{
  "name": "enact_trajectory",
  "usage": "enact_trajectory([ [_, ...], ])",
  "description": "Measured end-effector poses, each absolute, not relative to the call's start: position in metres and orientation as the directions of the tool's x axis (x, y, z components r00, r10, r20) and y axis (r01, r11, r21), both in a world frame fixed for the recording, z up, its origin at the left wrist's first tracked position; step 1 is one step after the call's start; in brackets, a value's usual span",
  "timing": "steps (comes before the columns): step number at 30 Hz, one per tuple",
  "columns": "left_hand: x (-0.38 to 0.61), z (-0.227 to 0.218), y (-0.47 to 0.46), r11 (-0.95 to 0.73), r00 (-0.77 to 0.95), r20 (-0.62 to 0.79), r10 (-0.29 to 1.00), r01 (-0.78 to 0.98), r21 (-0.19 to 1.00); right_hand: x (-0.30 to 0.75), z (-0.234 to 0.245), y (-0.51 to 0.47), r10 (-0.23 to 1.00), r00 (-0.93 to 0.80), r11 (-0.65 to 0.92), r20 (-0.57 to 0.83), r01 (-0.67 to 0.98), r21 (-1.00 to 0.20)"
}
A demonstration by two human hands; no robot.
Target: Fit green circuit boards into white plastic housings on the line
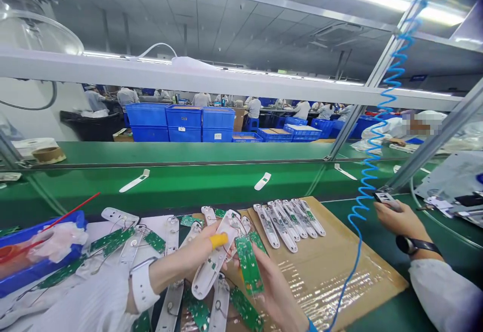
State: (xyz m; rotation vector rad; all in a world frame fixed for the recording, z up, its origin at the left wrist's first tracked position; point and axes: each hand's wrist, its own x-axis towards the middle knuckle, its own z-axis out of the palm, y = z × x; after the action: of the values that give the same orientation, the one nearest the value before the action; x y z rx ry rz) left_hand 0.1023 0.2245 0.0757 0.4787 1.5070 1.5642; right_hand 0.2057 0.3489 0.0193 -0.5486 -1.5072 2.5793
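My left hand [202,245], with a yellow finger cot on one finger, is closed round a long white plastic shell [207,277] held tilted over the bench. Beside it, my right hand [274,284] grips a green circuit board [249,267]; thin wires run between board and shell. Below and left of my hands lie several more white shells [171,304] with wired green boards [247,309]. On the brown cardboard sheet [339,256] to the right, several shells [283,226] are lined up in a slanted row.
A blue bin [75,256] holding a crumpled pale bag stands at left. A blue coiled cord [368,171] hangs down near my right wrist. At right, a co-worker's hand [402,221] holds a small part. White pieces [263,181] lie on the green conveyor belt [211,178].
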Motion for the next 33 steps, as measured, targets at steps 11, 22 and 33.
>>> enact_trajectory([
  [11,0.113,0.055,0.229,0.092,-0.439,-0.361,0.823,-0.524,0.847,0.223,0.037,0.336,0.509,-0.860,-0.230,-0.047,-0.083,-0.970],
  [22,0.122,0.058,0.236,0.039,-0.474,-0.353,0.806,-0.554,0.832,0.230,0.041,0.316,0.670,-0.740,-0.043,0.058,-0.117,-0.992],
  [33,0.128,0.052,0.238,-0.108,-0.558,-0.248,0.792,-0.528,0.843,0.218,0.022,0.311,0.443,-0.441,0.865,0.781,-0.020,-0.502],
])
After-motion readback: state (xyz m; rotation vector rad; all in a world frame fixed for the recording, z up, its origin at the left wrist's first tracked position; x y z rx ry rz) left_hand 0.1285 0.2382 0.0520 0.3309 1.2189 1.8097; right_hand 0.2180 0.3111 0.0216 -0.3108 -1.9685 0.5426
